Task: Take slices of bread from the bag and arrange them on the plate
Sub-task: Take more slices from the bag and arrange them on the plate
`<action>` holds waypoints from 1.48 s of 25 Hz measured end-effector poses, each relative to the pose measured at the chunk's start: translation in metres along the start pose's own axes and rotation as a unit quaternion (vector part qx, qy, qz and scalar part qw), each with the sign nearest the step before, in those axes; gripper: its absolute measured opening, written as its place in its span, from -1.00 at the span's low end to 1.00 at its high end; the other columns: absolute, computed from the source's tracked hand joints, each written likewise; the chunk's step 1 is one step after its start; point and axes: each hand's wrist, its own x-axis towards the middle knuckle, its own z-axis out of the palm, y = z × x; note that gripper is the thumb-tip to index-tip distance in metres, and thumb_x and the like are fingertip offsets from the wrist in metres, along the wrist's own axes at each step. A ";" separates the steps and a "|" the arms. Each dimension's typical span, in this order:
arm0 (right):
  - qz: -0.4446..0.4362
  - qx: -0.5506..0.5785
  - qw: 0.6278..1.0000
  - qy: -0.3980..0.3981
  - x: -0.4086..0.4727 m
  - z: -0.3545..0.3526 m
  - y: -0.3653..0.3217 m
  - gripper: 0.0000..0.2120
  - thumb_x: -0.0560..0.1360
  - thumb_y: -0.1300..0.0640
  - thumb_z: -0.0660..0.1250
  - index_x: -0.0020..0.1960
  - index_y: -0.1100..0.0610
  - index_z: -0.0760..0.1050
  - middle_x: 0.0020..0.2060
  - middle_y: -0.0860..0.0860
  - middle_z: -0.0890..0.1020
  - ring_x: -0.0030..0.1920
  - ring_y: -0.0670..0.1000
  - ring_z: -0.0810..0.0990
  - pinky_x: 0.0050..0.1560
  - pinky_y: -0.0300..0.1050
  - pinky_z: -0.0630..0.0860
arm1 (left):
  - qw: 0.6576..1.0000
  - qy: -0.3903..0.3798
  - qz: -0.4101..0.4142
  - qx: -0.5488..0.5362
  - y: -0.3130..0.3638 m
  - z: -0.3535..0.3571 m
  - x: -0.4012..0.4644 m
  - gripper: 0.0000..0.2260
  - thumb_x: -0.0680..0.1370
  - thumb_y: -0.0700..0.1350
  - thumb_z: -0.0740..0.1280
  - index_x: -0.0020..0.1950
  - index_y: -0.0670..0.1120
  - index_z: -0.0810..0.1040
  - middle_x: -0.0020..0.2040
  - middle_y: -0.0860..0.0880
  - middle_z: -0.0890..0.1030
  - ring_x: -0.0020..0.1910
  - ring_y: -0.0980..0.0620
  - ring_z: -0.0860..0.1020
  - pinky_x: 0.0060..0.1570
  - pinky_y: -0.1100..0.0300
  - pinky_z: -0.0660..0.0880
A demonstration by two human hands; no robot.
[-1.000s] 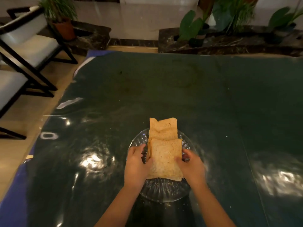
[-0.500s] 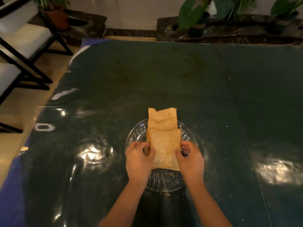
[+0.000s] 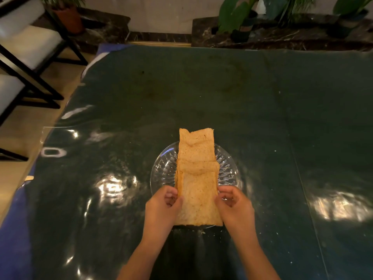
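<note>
- The near slice of bread (image 3: 198,201) lies on the clear glass plate (image 3: 227,166), its near edge reaching past the plate's near rim.
- A far slice (image 3: 195,146) lies beyond it in line, partly tucked under the near one where they overlap; its far edge juts over the plate's far rim.
- The left hand (image 3: 161,207) pinches the near slice's left edge, its grip closed on the bread between thumb and curled fingers.
- The right hand (image 3: 235,209) touches the slice's right edge with thumb and fingertips; its grip looks pinched on the bread, fingers loosely curled.
- The plate sits on a dark green desk (image 3: 262,108) under a shiny clear cover with glare spots.
- Chairs (image 3: 26,49) stand left of the desk; potted plants (image 3: 238,17) line the far ledge.
</note>
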 end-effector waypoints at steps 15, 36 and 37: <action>-0.039 -0.159 0.986 -0.035 0.021 0.020 0.010 -0.62 0.44 0.15 0.32 0.25 -0.03 0.45 -0.04 -0.08 0.64 -0.14 -0.11 0.59 -0.17 -0.23 0.52 | 0.998 -0.037 0.015 0.051 -0.006 0.007 0.023 -0.78 0.44 -0.20 0.40 0.08 -0.05 0.60 -0.15 0.17 0.61 -0.22 0.29 0.54 -0.30 0.50 0.46; -0.048 -0.107 0.990 -0.076 0.050 0.012 -0.003 -0.55 0.37 0.21 0.41 0.23 0.02 0.44 0.02 0.03 0.54 -0.20 -0.06 0.57 -0.22 -0.24 0.52 | 0.980 -0.194 0.047 -0.008 -0.009 -0.003 0.063 -0.29 0.36 -0.25 0.45 0.43 0.10 0.29 0.16 -0.09 0.42 0.07 0.00 0.55 0.08 0.06 0.57; -0.060 -0.112 0.989 -0.068 0.051 0.013 -0.006 -0.55 0.38 0.20 0.41 0.24 0.00 0.43 0.02 0.02 0.54 -0.20 -0.07 0.57 -0.24 -0.28 0.50 | 0.982 -0.184 0.051 -0.007 -0.008 -0.003 0.063 -0.29 0.35 -0.25 0.46 0.43 0.10 0.28 0.14 -0.06 0.41 0.06 0.03 0.55 0.06 0.13 0.57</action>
